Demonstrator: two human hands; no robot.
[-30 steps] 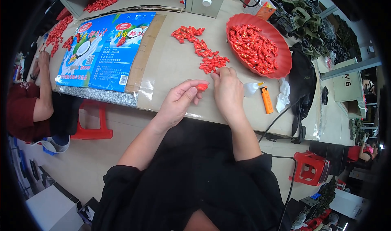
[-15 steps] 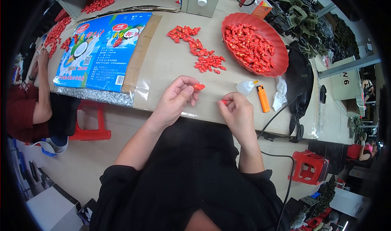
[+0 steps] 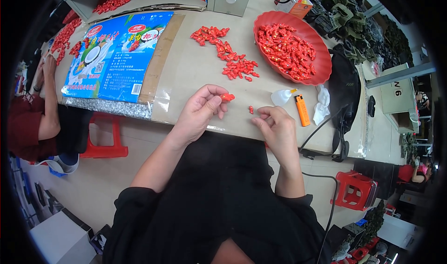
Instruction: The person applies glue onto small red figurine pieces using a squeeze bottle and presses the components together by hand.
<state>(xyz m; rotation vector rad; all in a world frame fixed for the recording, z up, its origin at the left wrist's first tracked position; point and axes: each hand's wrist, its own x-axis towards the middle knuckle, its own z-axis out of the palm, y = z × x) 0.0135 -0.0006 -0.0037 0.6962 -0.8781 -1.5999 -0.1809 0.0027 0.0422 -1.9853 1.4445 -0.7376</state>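
Note:
My left hand (image 3: 202, 109) pinches a small, knobbly red plastic piece (image 3: 226, 97) between thumb and fingertips, just above the near part of the table. Close to its right, my right hand (image 3: 278, 126) has thumb and forefinger apart with nothing between them. A single smaller red piece (image 3: 251, 109) lies on the tabletop just off those fingertips. Farther away, a loose pile of similar red pieces (image 3: 233, 59) stretches across the table. A scalloped red bowl (image 3: 322, 61) at the right holds many more of them.
Beside my right hand are a white squeeze bottle (image 3: 281, 97), an orange lighter (image 3: 302, 110), a crumpled white tissue (image 3: 321, 106) and a black bag (image 3: 347, 89). A blue printed cardboard sheet (image 3: 116, 64) covers the left side. A person's arm (image 3: 48, 96) works at far left. A black cable (image 3: 321, 175) hangs at right.
My right hand has let go of the small red piece, which now lies on the table, and has drawn slightly right with its fingers parting. My left hand keeps its piece nearly in place.

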